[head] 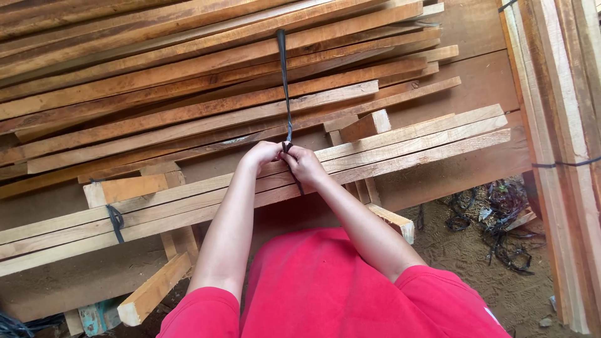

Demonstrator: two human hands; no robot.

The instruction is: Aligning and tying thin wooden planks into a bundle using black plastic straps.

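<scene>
At the far left a black tie (115, 222) is already wrapped around the near bundle of long pale wooden slats (188, 206), which runs from the lower left up toward the right and rests on short wooden blocks (153, 289). Another short block (125, 189) lies on top of the bundle near that tie.

Toward the middle, the left hand (261, 153) sits on the upper edge of the bundle, fingers curled closed around the black strap (283, 75). The right hand (303, 164) is pressed right against it, fingers likewise closed on the same strap (the two fists touch at the knuckles, and the exact pinch is hidden between them). The strap rises taut from the hands and runs away across the far stack of reddish-brown planks (206, 69); a short end hangs below the right hand over the slats.

Right of the hands, a small block (366, 125) lies on the far side of the bundle. Further right, scraps of black strapping (501, 219) lie on the sandy ground, and at the far right edge stands another stack of boards (563, 125) bound with a dark band.
</scene>
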